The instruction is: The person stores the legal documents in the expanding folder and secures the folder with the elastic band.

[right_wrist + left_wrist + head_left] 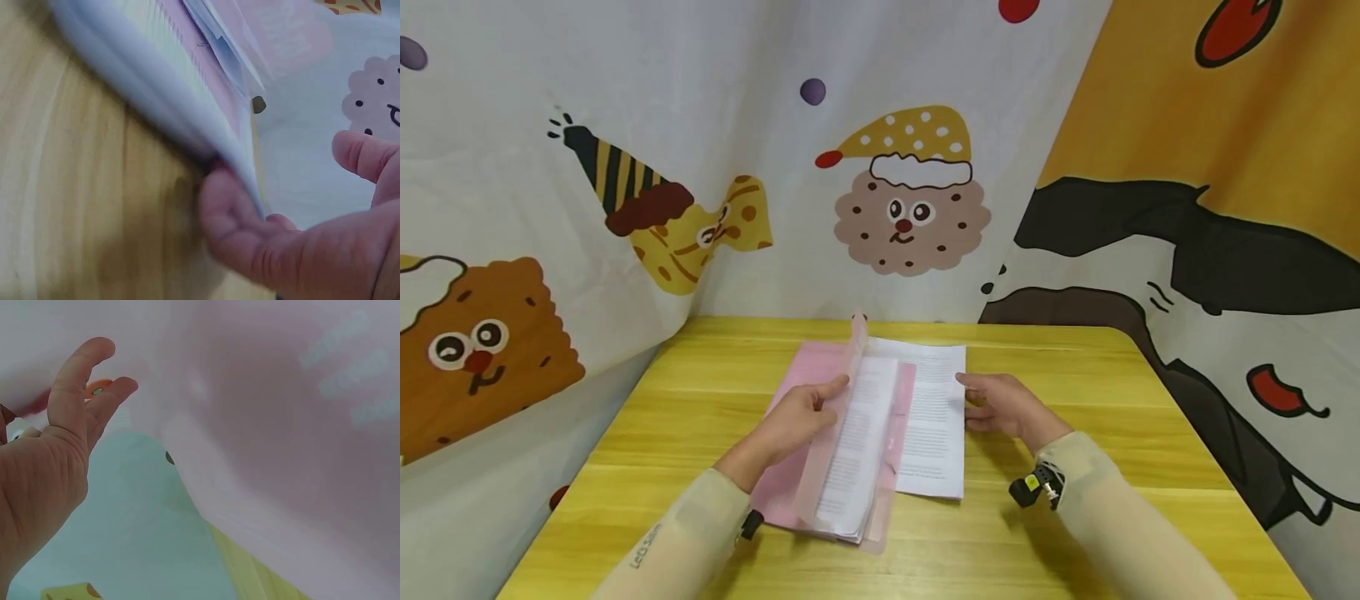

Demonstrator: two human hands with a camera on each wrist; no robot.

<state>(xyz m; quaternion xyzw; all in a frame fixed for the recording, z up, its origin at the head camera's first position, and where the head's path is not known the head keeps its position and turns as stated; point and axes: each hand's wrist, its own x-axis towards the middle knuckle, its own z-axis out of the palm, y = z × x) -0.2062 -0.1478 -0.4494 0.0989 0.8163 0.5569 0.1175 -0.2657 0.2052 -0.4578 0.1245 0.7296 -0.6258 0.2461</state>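
Note:
A pink document folder (797, 367) lies spread on the table, its translucent cover flap (823, 467) standing tilted up. My left hand (793, 425) rests against the flap's left side, index finger and thumb extended; the left wrist view shows the fingers loosely bent before the pale pink plastic (262, 425). Printed sheets (861, 442) lie in the folder beside a pink strip (904, 400). Farther right is a stack of printed paper (936, 425). My right hand (1003, 406) touches its right edge, fingertips at the paper edge (156, 119) and thumb raised apart from it.
The yellow wood-grain table (1112, 417) extends around the folder on both sides. Behind it hangs a white curtain (760, 283) printed with cartoon biscuits, reaching down to the table's back edge. Dark straps with small devices (1037, 487) sit at the wrists.

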